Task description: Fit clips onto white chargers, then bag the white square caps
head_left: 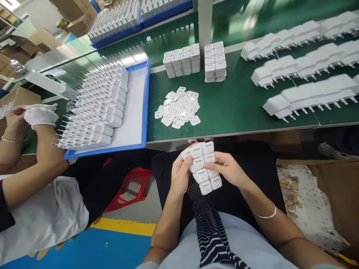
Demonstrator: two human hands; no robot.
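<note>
Above my lap I hold a panel of white plastic cover plates (199,163), joined in two columns, each plate printed with a short dark word. My left hand (180,175) grips its upper left side, thumb on top, where a further white plate juts out at the corner. My right hand (227,169) is closed on the right edge, its thumb and fingertips over the middle plates. Whether it is one panel or several layers, I cannot tell. Just beyond, on the green bench, lies a heap of loose white plates (181,107).
Stacked panels (181,61) and a smaller stack (215,65) stand behind the heap. White plug adapters (314,95) line the right in rows. A blue-rimmed tray (144,101) holds more adapters at left, beside a co-worker's gloved hand (42,115). An open carton (331,186) sits low right.
</note>
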